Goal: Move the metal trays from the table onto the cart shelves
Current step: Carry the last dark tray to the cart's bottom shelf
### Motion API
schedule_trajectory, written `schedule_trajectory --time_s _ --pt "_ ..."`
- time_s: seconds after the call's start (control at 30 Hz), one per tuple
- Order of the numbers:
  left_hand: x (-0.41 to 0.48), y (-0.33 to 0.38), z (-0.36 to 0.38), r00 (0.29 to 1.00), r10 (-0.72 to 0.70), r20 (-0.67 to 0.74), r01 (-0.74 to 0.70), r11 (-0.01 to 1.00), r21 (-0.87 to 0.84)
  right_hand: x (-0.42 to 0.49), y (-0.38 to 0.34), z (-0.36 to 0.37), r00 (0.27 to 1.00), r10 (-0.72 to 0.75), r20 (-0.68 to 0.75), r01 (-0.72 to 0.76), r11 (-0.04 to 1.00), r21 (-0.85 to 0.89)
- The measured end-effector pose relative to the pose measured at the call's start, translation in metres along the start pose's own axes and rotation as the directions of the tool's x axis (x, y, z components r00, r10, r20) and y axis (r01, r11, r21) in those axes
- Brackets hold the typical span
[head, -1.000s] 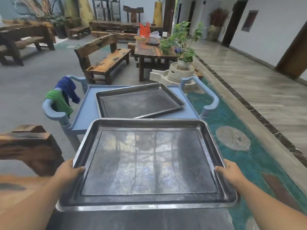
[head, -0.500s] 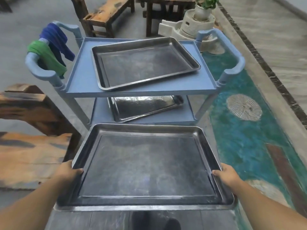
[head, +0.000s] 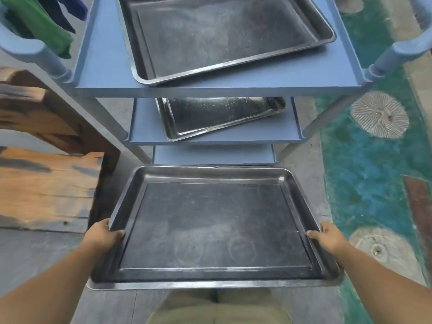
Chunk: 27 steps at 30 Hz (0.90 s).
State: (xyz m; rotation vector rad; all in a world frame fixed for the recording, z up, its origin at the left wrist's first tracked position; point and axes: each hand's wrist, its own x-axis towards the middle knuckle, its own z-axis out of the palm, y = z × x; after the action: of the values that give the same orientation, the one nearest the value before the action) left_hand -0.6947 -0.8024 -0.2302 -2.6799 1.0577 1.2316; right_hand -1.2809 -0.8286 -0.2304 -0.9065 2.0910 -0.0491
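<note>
I hold a large metal tray (head: 215, 220) flat in front of me, low, just before the blue cart (head: 105, 66). My left hand (head: 102, 236) grips its left rim, my right hand (head: 327, 237) grips its right rim, thumbs over the edge. A second metal tray (head: 222, 36) lies askew on the cart's top shelf. A third tray (head: 217, 118) lies on the middle shelf (head: 145, 129), partly hidden under the top one. The bottom shelf (head: 210, 155) shows as a bare blue strip right beyond the held tray's far edge.
A wooden bench (head: 42, 178) stands close on the left of the cart. Green and blue cloths (head: 46, 26) hang on the cart's left handle. The right handle (head: 409, 47) juts out at upper right. Painted teal floor (head: 374, 171) runs along the right.
The held tray has come down from top-shelf height to the level of the bottom shelf. My view has tilted downward and closer, so the lower shelves now show.
</note>
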Motion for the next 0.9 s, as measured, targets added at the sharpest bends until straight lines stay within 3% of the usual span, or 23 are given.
schedule_trajectory --time_s 0.53,0.7,0.9 --pt "0.147 0.073 0.091 0.990 -0.144 -0.012 0.144 0.990 -0.004 0.227 -0.060 0.040 0.987 0.050 0.151 -0.039 0.997 -0.073" --pt "0.226 0.081 0.139 0.997 -0.075 -0.025 0.076 0.996 0.046 0.304 -0.056 0.081 0.990 0.030 0.141 -0.022 0.998 -0.063" --pt "0.337 0.097 0.190 0.987 0.070 -0.145 -0.053 0.992 0.113 0.400 -0.056 0.150 0.996 -0.050 0.072 0.049 0.999 0.013"
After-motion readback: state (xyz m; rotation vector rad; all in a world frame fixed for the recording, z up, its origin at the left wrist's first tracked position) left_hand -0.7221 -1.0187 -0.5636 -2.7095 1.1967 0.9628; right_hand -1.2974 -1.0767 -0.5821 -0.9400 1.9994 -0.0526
